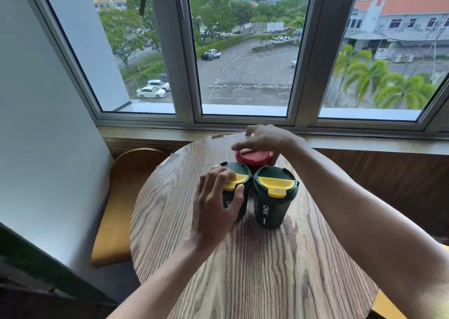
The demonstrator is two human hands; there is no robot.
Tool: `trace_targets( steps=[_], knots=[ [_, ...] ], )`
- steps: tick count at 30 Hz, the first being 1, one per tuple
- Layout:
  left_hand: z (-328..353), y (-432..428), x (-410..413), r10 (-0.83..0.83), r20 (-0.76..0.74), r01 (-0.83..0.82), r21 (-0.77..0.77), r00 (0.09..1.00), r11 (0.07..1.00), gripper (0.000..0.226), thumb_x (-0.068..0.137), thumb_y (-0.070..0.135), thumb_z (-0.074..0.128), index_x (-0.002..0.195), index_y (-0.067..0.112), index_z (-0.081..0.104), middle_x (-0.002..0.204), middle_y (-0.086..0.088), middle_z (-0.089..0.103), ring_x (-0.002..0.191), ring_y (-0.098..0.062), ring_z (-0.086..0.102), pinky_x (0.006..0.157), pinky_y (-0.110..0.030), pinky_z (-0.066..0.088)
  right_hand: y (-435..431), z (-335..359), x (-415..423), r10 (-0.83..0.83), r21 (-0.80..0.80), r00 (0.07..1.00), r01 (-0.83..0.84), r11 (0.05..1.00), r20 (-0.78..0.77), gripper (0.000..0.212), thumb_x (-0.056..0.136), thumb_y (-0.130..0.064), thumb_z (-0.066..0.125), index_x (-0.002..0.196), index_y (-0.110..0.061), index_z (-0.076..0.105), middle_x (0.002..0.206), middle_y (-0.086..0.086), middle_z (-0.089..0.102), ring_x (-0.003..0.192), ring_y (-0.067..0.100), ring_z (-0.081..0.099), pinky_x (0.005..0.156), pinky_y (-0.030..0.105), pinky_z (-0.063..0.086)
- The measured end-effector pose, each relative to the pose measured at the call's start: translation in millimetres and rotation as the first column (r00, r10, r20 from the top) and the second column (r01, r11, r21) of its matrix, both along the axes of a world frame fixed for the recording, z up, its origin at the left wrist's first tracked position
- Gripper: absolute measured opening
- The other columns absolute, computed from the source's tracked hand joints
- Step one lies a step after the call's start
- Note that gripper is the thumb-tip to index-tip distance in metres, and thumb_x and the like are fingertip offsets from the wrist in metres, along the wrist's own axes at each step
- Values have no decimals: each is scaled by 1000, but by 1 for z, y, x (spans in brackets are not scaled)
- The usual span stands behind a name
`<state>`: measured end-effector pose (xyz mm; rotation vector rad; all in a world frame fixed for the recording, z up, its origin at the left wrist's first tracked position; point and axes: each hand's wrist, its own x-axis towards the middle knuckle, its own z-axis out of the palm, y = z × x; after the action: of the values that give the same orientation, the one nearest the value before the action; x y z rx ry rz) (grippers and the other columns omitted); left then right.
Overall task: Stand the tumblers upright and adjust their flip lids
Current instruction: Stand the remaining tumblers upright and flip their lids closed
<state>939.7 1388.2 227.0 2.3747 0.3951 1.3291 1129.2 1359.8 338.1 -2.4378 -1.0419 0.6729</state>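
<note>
Three tumblers stand upright in a tight cluster at the middle of the frame on the round wooden counter (255,270): two dark green ones with yellow flip lids and one red one behind them. The left hand (216,204) wraps the left green tumbler (237,192), thumb on its side, fingers pressing its yellow flip lid (237,181). The right hand (262,139) hovers, fingers loosely curled, over the red tumbler (252,157); whether it touches is unclear. The right green tumbler (275,197) stands free. Packed this closely, a hard push on one lid could likely knock a neighbour over.
</note>
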Motion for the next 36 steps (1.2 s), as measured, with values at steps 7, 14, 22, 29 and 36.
trace_targets(
  steps=[7, 14, 22, 29, 36],
  knots=[
    [-3, 1, 0, 0, -3, 0, -5, 1000, 1000, 25, 88, 25, 62, 105, 7, 63, 114, -4, 61, 109, -19, 53, 90, -28, 47, 0, -11, -2, -77, 32, 973, 72, 997, 219, 69, 76, -68, 63, 124, -18, 56, 121, 12, 59, 97, 29, 59, 70, 40, 56],
    [-4, 2, 1, 6, -5, -6, -5, 1000, 1000, 25, 87, 25, 63, 105, 8, 63, 114, -3, 60, 108, -17, 52, 89, -31, 49, 0, -12, -4, -80, -10, 964, 85, 996, 255, 72, 77, -73, 56, 124, -19, 54, 122, 13, 60, 99, 30, 61, 82, 44, 56],
    [-4, 2, 0, 2, -20, -2, 2, 1000, 1000, 27, 88, 28, 62, 107, 8, 62, 115, -4, 60, 108, -17, 52, 88, -32, 50, -1, -15, -4, -81, -69, 937, 111, 991, 340, 82, 76, -83, 44, 128, -20, 52, 129, 12, 59, 112, 31, 57, 85, 39, 42],
    [-5, 3, 0, -1, -15, 1, 10, 1000, 1000, 28, 88, 28, 63, 107, 8, 62, 115, -4, 60, 108, -18, 52, 88, -32, 49, -11, -22, -1, -95, 51, 962, 85, 995, 256, 72, 82, -72, 52, 122, -13, 51, 122, 13, 61, 101, 27, 56, 77, 35, 42],
    [-7, 1, 3, 28, -20, -28, -16, 999, 999, 30, 87, 30, 63, 108, 9, 62, 117, -6, 54, 109, -18, 47, 85, -30, 48, -28, -25, -2, -99, 188, 989, 77, 979, 109, 60, 90, -54, 58, 129, -9, 52, 124, 12, 61, 94, 24, 59, 80, 34, 47]
  ],
)
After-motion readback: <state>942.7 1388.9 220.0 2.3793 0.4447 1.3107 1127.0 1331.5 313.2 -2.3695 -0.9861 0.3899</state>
